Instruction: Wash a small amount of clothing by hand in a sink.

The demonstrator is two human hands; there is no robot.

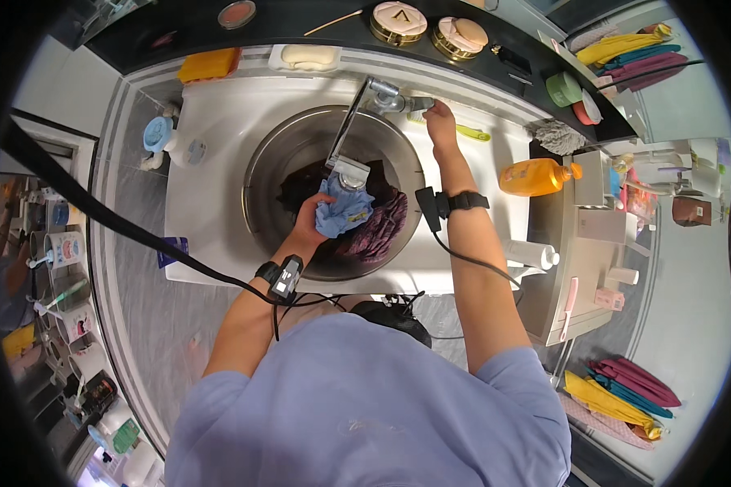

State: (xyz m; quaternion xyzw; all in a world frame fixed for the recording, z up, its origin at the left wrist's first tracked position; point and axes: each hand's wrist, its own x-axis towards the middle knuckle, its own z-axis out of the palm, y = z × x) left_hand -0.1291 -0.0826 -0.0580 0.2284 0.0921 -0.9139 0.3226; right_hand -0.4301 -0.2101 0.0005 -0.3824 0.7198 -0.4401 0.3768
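My left hand (308, 221) is closed on a crumpled light-blue cloth (343, 214), just beneath the spout of a chrome faucet (343, 134). Around the faucet's lever (418, 104), at its right end, my right hand (441, 128) is closed. A round metal basin (256, 195) stands in the white sink, under the spout. In it lie a purple patterned garment (384, 229) and a black piece of fabric (304, 180). Whether water is running I cannot tell.
On the white sink top (219, 235) stand a blue-capped bottle (161, 135), an orange pump bottle (536, 177) and a white bottle (532, 254). A soap dish (304, 58) and orange sponge (209, 65) sit behind. A black cable (138, 231) crosses at left.
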